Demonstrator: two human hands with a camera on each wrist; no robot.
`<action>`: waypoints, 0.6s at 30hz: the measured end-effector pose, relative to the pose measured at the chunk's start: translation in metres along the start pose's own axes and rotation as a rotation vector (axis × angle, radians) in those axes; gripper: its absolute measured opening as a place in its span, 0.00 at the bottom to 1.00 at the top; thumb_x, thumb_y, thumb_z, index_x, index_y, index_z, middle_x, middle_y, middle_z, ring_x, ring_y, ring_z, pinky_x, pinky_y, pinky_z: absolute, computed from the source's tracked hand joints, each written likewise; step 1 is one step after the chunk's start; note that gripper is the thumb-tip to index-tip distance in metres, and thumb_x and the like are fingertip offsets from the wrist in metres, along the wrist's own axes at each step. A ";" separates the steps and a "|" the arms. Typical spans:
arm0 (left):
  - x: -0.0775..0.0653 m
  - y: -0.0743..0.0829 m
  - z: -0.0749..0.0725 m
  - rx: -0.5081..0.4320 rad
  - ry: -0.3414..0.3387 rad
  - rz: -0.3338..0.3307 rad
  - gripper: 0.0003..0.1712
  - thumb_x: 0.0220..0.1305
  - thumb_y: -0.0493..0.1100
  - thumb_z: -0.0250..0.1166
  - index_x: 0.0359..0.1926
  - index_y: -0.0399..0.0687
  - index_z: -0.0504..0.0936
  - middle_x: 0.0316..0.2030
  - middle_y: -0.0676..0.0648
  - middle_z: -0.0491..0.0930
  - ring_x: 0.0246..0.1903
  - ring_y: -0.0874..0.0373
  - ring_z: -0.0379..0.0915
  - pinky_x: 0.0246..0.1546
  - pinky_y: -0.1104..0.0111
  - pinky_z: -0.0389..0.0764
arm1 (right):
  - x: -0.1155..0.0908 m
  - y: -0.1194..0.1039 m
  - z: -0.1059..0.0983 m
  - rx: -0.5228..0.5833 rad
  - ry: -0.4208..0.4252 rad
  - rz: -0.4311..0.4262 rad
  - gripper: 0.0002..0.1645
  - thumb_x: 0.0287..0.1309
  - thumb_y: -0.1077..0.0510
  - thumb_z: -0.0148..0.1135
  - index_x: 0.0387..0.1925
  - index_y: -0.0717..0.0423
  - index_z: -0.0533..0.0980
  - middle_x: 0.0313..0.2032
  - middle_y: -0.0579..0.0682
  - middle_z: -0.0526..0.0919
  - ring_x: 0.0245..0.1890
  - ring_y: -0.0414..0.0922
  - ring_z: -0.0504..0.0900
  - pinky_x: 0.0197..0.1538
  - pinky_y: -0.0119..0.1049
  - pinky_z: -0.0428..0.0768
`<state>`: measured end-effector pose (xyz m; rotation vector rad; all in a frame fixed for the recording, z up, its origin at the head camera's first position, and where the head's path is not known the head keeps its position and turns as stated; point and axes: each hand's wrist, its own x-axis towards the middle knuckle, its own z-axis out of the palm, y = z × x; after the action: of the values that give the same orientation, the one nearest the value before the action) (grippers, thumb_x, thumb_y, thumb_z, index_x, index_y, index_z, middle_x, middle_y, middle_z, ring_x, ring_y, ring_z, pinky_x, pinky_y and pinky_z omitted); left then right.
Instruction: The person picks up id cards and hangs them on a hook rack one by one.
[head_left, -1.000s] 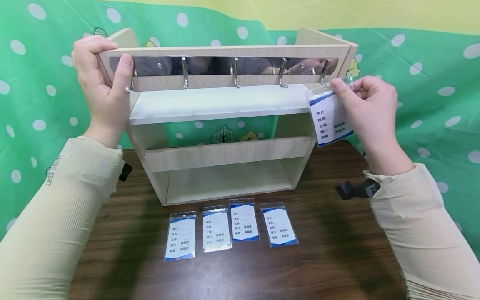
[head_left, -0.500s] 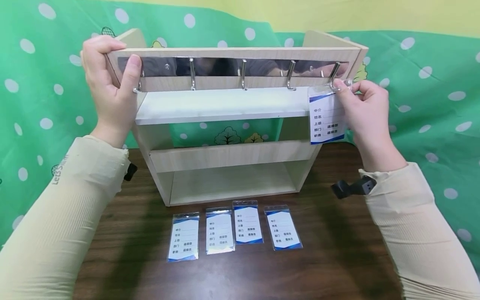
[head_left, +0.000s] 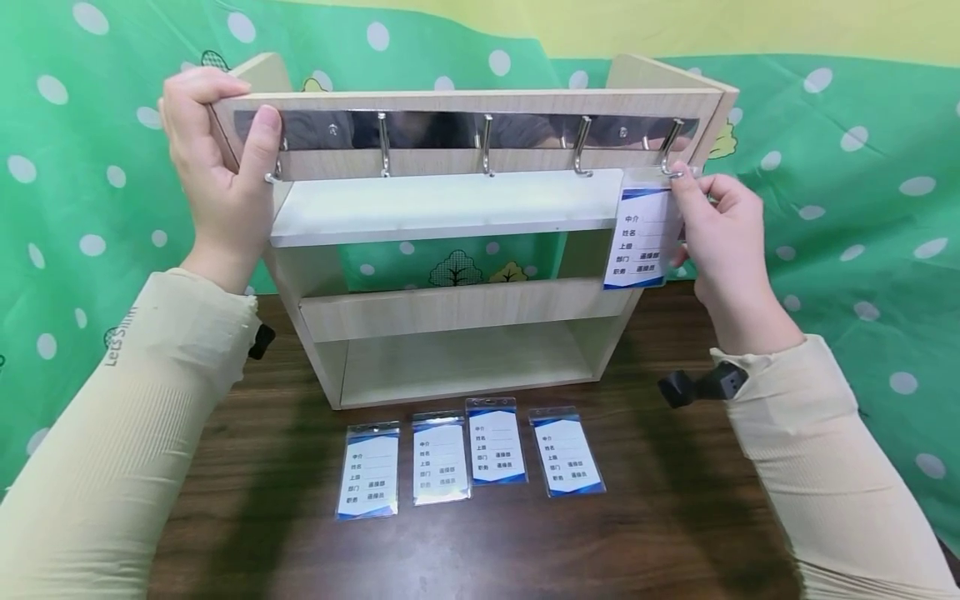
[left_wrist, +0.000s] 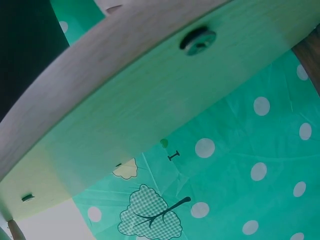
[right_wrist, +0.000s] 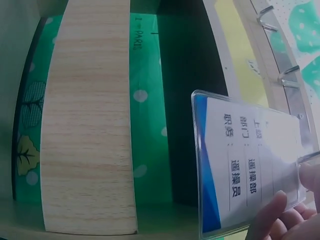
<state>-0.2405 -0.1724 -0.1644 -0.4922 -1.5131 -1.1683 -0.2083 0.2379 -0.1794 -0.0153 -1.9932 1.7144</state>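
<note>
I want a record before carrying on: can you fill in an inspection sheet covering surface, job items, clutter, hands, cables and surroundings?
Surface: dark wood-grain table, glare near the front.
Job items: wooden rack with a five-hook metal strip; held badge at the right-end hook, whether hooked on cannot be told; four other badges face up on the table before the rack.
Clutter: nothing seen.
Hands: left hand grips the rack's upper left corner; right hand pinches the held badge.
Cables: nothing seen.
Surroundings: green dotted cloth with a yellow band above, behind the rack.
</note>
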 end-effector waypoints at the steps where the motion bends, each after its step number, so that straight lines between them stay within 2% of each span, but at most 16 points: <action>1: 0.000 0.000 0.000 -0.003 0.000 0.000 0.17 0.51 0.53 0.58 0.41 0.51 0.78 0.41 0.65 0.70 0.52 0.64 0.65 0.61 0.72 0.61 | -0.001 0.001 0.000 0.017 -0.001 0.000 0.17 0.61 0.44 0.63 0.25 0.51 0.75 0.28 0.44 0.72 0.20 0.39 0.65 0.12 0.26 0.65; 5: 0.000 0.001 -0.001 -0.014 -0.001 -0.003 0.17 0.51 0.52 0.58 0.40 0.51 0.78 0.41 0.65 0.70 0.52 0.64 0.65 0.60 0.72 0.61 | -0.006 0.004 0.001 0.061 -0.005 0.020 0.16 0.60 0.44 0.64 0.28 0.52 0.75 0.28 0.45 0.72 0.18 0.38 0.66 0.13 0.26 0.66; 10: 0.000 0.002 -0.001 -0.014 -0.001 -0.002 0.17 0.51 0.52 0.58 0.40 0.51 0.78 0.41 0.65 0.70 0.52 0.64 0.65 0.60 0.72 0.61 | -0.014 0.011 0.002 0.118 -0.049 0.014 0.17 0.60 0.46 0.65 0.29 0.55 0.75 0.27 0.43 0.82 0.17 0.38 0.74 0.17 0.26 0.71; 14: 0.001 0.000 0.000 -0.007 -0.009 0.003 0.17 0.52 0.53 0.58 0.41 0.51 0.78 0.41 0.65 0.70 0.53 0.64 0.65 0.60 0.72 0.61 | -0.019 0.019 0.001 0.178 -0.084 0.029 0.15 0.60 0.48 0.65 0.30 0.56 0.75 0.24 0.44 0.84 0.18 0.38 0.78 0.18 0.27 0.74; 18: 0.001 -0.002 -0.001 -0.007 -0.015 0.001 0.17 0.52 0.53 0.58 0.41 0.51 0.78 0.41 0.65 0.70 0.53 0.64 0.65 0.60 0.72 0.61 | -0.023 0.026 -0.001 0.136 -0.033 0.052 0.15 0.60 0.45 0.64 0.33 0.53 0.77 0.27 0.42 0.84 0.23 0.37 0.77 0.19 0.26 0.73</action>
<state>-0.2416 -0.1739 -0.1645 -0.5071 -1.5217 -1.1713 -0.1959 0.2365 -0.2116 0.0084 -1.9105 1.8914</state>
